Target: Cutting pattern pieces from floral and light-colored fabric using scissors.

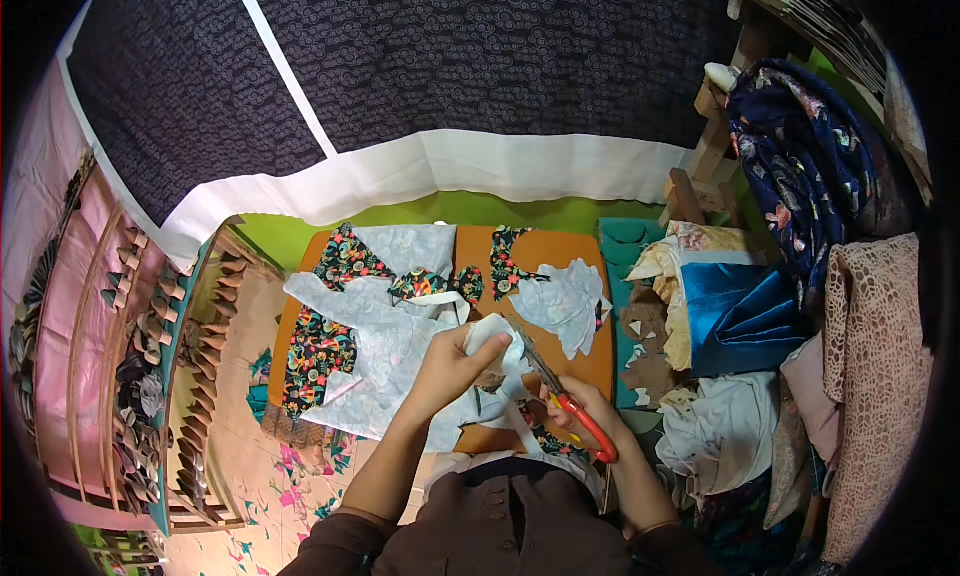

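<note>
My left hand (447, 369) pinches a small white piece of cloth (493, 334) between thumb and fingers, raised over the table. My right hand (596, 408) grips a pair of scissors (588, 429) with red-orange handles. Their dark blades point up and left, with the tips beside the white piece; whether they touch it I cannot tell. Beneath both hands lies pale bluish-white fabric (385, 316), spread in large crumpled pieces. Dark floral fabric (318, 361) shows at its left edge, and another dark floral scrap (510, 261) lies farther back. A separate pale piece (563, 301) rests to the right.
The orange-brown table (473, 244) stands before me. Folded cloths, including a shiny blue one (735, 316) and a white bundle (722, 431), are piled on the right. Wooden racks of pointed shoe-like shapes (205, 361) stand left. Coloured scraps (290, 466) litter the floor. A dark patterned curtain (480, 56) hangs behind.
</note>
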Motion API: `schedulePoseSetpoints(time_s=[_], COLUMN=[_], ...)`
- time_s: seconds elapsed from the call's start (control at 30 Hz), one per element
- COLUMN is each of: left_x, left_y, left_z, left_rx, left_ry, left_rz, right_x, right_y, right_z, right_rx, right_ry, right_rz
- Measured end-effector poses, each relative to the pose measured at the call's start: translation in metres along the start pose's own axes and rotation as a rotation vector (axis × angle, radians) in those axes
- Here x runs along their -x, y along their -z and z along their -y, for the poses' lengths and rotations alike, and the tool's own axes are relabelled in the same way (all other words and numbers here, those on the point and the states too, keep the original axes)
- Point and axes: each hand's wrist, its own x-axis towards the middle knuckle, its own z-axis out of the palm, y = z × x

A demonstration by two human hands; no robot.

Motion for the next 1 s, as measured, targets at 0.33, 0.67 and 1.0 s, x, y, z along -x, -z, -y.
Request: schedulePoseSetpoints(time_s=[0.33, 0.67, 1.0], left_x=[0.000, 0.003, 0.005], left_y=[0.005, 0.005, 0.013], left_z=[-0.008, -0.010, -0.005], left_rx=[-0.007, -0.020, 0.044], left_ry=[0.062, 0.092, 0.153], left_rz=[0.042, 0.139, 0.080], right_x=[0.006, 0.000, -0.003], right_y=[0.006, 0.008, -0.003], right_z=[0.011, 0.002, 0.007], right_rx=[0.028, 0.077, -0.036], right_ry=[-0.071, -0.058, -0.139], right_rz=[0.013, 0.062, 0.012])
